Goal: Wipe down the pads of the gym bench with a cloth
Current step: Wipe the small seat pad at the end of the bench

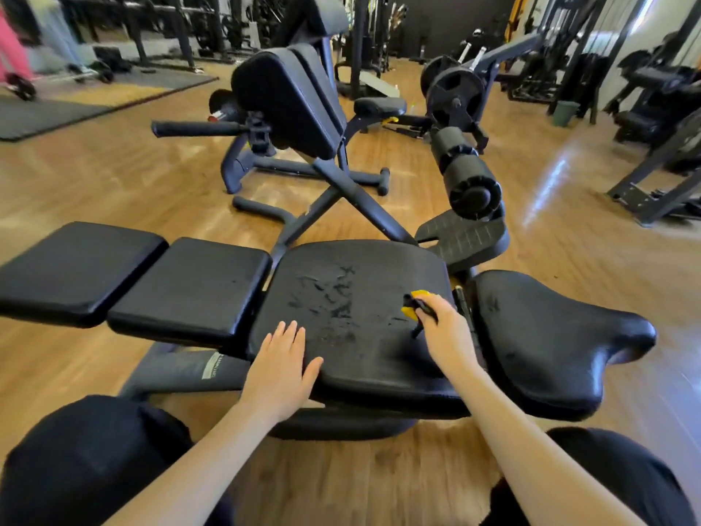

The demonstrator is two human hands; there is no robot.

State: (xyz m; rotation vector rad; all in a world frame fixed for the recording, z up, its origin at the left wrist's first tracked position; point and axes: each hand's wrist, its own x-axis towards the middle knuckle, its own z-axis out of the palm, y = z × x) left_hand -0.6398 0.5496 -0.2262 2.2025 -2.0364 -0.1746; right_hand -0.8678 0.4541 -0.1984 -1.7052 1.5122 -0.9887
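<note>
Gym bench [379,377] lying across lower frame, four black pads in row. Cloth [417,302], yellow and black, bunched in right hand [447,332], fingers closed around it, pressing on cracked third pad [360,313] at its 3 o'clock edge. Left hand [282,366] resting open and flat at that pad's 7 o'clock corner, likely bracing body during wiping. Seat pad [550,343] sitting at 3 o'clock of cloth. Two smooth pads [132,279] at 9 o'clock looking dry, probably awaiting wipe.
</note>
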